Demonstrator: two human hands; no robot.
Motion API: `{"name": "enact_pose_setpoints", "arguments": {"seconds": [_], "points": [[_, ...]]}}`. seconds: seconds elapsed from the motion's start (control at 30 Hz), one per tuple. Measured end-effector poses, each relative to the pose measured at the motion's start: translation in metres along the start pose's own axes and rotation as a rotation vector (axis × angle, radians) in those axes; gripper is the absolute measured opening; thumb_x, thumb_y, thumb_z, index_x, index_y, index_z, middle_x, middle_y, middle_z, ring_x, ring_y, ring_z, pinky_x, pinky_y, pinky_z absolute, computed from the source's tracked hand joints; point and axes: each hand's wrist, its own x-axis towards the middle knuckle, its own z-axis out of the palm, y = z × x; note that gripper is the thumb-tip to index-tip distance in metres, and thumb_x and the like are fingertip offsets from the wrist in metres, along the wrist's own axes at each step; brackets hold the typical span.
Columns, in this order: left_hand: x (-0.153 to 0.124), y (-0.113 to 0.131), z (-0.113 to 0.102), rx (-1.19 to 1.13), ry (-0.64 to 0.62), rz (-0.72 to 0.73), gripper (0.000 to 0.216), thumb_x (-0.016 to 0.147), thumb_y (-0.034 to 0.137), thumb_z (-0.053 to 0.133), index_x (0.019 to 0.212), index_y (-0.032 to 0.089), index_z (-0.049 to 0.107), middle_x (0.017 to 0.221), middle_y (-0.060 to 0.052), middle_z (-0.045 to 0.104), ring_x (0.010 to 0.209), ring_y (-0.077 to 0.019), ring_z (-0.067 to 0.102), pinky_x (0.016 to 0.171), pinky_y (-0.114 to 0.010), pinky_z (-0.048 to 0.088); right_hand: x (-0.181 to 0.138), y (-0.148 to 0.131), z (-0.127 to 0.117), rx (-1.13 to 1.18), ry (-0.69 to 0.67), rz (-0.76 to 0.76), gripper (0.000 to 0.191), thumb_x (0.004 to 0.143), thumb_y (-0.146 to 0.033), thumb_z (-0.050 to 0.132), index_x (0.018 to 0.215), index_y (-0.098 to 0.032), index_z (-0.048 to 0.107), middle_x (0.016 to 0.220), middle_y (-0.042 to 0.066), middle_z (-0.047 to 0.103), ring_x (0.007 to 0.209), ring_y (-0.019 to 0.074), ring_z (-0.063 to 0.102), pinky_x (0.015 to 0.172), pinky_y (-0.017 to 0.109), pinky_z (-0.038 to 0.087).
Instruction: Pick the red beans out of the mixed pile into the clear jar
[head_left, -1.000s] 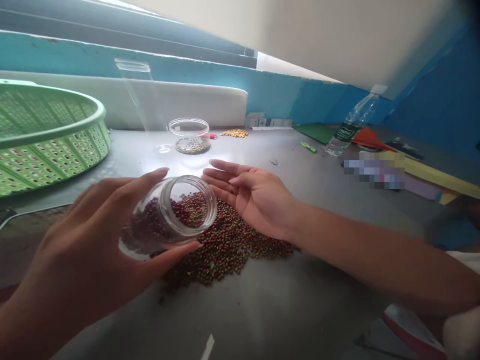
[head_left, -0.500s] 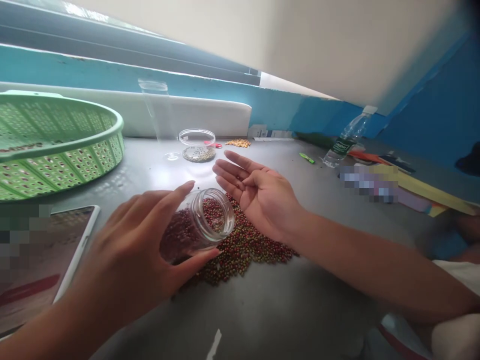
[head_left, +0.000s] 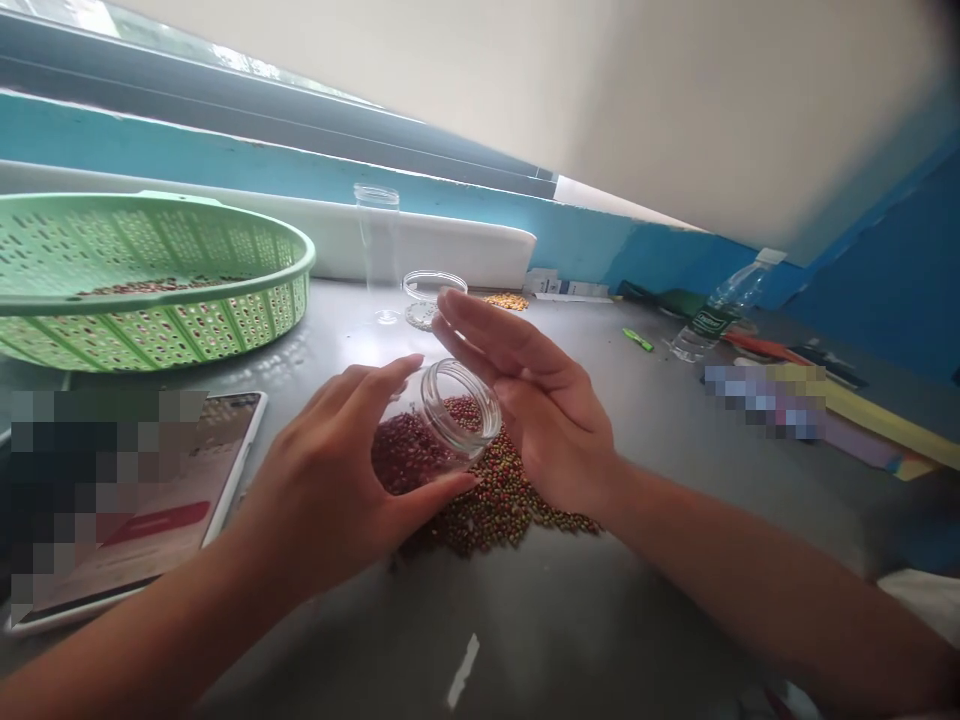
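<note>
My left hand (head_left: 330, 450) is wrapped round a clear jar (head_left: 459, 410), which tilts with its mouth to the right. Dark red beans (head_left: 409, 455) lie along the lower side of the jar. Beneath and beside it, a pile of red and green beans (head_left: 517, 495) spreads on the grey table. My right hand (head_left: 551, 400) is beside the jar's mouth, fingers stretched out and slightly cupped, the thumb folded towards the palm. Whether any beans lie in that palm is hidden.
A green basket (head_left: 225, 335) with beans stands left, behind a tablet (head_left: 232, 440). At the back are a tall clear container (head_left: 379, 250), a round clear dish (head_left: 420, 315) and yellow kernels (head_left: 506, 301). A water bottle (head_left: 709, 320) and a green marker-like object (head_left: 637, 340) are right.
My right hand has turned from palm up to sideways, its fingers curving close to the jar's mouth. The jar stays tilted in my left hand. The whole view has shifted slightly.
</note>
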Motion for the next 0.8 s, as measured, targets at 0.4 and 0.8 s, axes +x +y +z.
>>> {"name": "enact_pose_setpoints", "arguments": {"seconds": [0.4,0.8], "points": [[0.007,-0.021,0.0,0.075,0.082,-0.054,0.08,0.07,0.059,0.074,0.137,0.025,0.045,0.121,-0.01,0.063,0.108,-0.0281,0.062,0.094,-0.042,0.051,0.011,0.045,-0.064,-0.598,-0.37,0.067,0.063,0.077,0.006,0.033,0.129,-0.02,0.059,0.144,0.004,0.055,0.139,0.0166,0.045,0.12,0.046,0.031],[0.004,-0.023,0.006,0.107,0.092,-0.106,0.081,0.068,0.065,0.071,0.137,0.032,0.046,0.124,-0.006,0.064,0.106,-0.033,0.064,0.089,-0.046,0.051,0.011,0.056,-0.066,-0.83,-0.573,0.059,0.072,0.075,0.014,0.035,0.131,-0.025,0.056,0.15,0.005,0.048,0.148,0.0167,0.03,0.12,0.044,0.03]]}}
